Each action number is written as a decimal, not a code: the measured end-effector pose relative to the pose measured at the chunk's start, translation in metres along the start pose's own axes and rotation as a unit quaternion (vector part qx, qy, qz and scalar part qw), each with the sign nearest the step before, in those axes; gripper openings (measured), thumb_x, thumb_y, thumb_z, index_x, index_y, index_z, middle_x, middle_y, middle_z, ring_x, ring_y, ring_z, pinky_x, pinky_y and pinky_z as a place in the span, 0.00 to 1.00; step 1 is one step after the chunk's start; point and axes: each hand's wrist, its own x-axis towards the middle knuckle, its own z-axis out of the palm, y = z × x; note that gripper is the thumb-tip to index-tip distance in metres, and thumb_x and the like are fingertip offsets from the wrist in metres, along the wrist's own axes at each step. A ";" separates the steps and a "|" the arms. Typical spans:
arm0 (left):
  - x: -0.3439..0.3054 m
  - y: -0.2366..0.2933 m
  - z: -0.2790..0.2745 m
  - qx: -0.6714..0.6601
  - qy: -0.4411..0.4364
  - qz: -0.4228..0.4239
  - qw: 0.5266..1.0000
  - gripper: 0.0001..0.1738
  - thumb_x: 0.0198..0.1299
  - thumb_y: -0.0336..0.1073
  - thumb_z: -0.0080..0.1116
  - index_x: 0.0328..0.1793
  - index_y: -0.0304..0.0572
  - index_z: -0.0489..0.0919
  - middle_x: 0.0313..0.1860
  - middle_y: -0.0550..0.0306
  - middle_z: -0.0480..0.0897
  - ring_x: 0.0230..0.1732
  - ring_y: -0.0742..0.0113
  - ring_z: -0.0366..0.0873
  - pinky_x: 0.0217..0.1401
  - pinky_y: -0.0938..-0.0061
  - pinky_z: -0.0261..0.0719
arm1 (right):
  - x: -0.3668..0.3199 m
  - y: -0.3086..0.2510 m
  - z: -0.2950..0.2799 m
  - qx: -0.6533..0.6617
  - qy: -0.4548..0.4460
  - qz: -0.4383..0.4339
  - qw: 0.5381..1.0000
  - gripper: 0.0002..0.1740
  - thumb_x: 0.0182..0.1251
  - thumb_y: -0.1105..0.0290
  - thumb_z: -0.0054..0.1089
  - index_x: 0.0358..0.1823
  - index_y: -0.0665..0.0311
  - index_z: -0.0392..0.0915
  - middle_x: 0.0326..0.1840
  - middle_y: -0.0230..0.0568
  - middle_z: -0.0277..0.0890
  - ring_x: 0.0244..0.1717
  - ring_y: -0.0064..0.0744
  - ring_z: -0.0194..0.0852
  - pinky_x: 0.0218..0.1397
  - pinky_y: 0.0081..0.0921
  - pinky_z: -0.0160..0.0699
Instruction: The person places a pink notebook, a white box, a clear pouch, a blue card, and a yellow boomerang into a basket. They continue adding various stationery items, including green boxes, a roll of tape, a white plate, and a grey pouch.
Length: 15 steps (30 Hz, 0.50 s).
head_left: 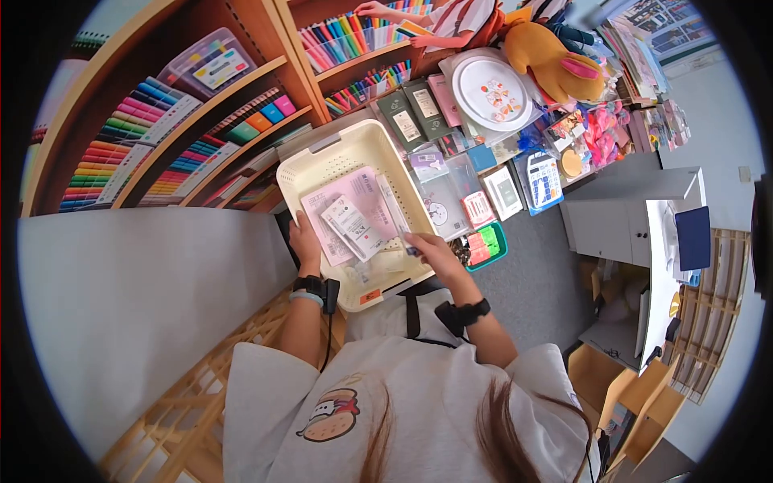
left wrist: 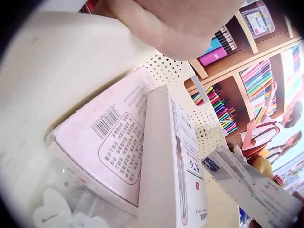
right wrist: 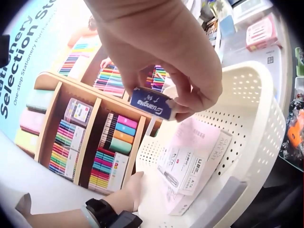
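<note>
right hand [right wrist: 175,61] pinches blue box [right wrist: 152,103] over basket [right wrist: 259,109] | left hand [right wrist: 130,190] flat on left wall | step: likely loading | next: lower beside pink boxes [right wrist: 194,161]

Slim white box [right wrist: 153,103], blue end label, tilted above the cream basket [right wrist: 267,142].

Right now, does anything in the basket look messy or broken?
A little messy: the white boxes lie crooked across the pink packs in the basket, not lined up. The right hand pinches a blue box above them. Nothing looks spilled or broken.
</note>
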 end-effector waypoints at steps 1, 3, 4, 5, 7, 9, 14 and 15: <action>0.000 -0.001 0.000 -0.002 -0.001 -0.003 1.000 0.31 0.60 0.54 0.38 0.41 0.26 0.73 0.37 0.35 0.77 0.42 0.41 0.73 0.46 0.58 0.68 | 0.001 -0.004 0.009 -0.017 0.040 -0.065 0.997 0.28 0.55 0.52 0.57 0.43 0.73 0.74 0.30 0.32 0.72 0.30 0.20 0.66 0.34 0.15 0.65; -0.001 0.001 0.000 -0.004 -0.003 -0.001 1.000 0.30 0.61 0.54 0.38 0.41 0.26 0.73 0.37 0.35 0.77 0.42 0.40 0.73 0.46 0.58 0.68 | 0.006 -0.003 0.012 -0.064 0.104 -0.162 0.979 0.25 0.56 0.59 0.59 0.45 0.76 0.72 0.37 0.42 0.76 0.39 0.27 0.72 0.43 0.21 0.69; -0.002 0.003 -0.001 -0.005 -0.002 0.001 1.000 0.30 0.61 0.54 0.38 0.41 0.26 0.73 0.37 0.35 0.77 0.42 0.40 0.73 0.45 0.58 0.68 | 0.009 -0.001 0.007 -0.066 0.104 -0.162 0.979 0.25 0.56 0.59 0.59 0.45 0.76 0.72 0.37 0.42 0.76 0.39 0.27 0.72 0.43 0.21 0.69; -0.003 0.005 -0.002 -0.006 0.000 -0.001 1.000 0.30 0.61 0.54 0.38 0.41 0.26 0.73 0.37 0.35 0.77 0.42 0.40 0.73 0.45 0.58 0.68 | 0.010 0.000 -0.001 -0.080 0.111 -0.193 0.972 0.22 0.57 0.62 0.58 0.45 0.75 0.72 0.37 0.41 0.76 0.37 0.26 0.72 0.42 0.20 0.70; -0.004 0.007 -0.003 0.012 0.001 0.009 1.000 0.30 0.61 0.54 0.37 0.41 0.27 0.73 0.37 0.35 0.77 0.42 0.40 0.73 0.45 0.58 0.69 | 0.017 -0.001 -0.018 -0.083 0.128 -0.217 0.964 0.16 0.59 0.69 0.55 0.46 0.72 0.73 0.35 0.38 0.77 0.33 0.23 0.73 0.40 0.20 0.70; -0.005 0.008 -0.003 0.015 0.006 0.010 1.000 0.31 0.61 0.55 0.37 0.41 0.27 0.73 0.37 0.34 0.77 0.42 0.40 0.73 0.45 0.58 0.69 | 0.030 -0.007 -0.035 0.025 0.132 -0.177 0.975 0.15 0.59 0.69 0.55 0.45 0.70 0.73 0.35 0.37 0.76 0.34 0.23 0.72 0.39 0.20 0.70; -0.002 0.006 -0.002 0.019 0.014 0.029 0.999 0.31 0.61 0.55 0.37 0.40 0.27 0.72 0.36 0.33 0.77 0.40 0.38 0.73 0.44 0.56 0.69 | 0.115 -0.012 -0.074 0.203 0.155 -0.106 0.961 0.18 0.58 0.64 0.57 0.45 0.69 0.72 0.31 0.39 0.73 0.32 0.28 0.70 0.35 0.23 0.71; -0.002 0.003 -0.001 0.036 0.014 0.032 0.999 0.30 0.61 0.55 0.36 0.40 0.27 0.73 0.35 0.33 0.77 0.40 0.38 0.73 0.43 0.56 0.69 | 0.128 -0.019 -0.075 0.236 0.195 -0.039 0.951 0.19 0.56 0.63 0.58 0.44 0.69 0.71 0.29 0.39 0.72 0.29 0.30 0.69 0.32 0.25 0.71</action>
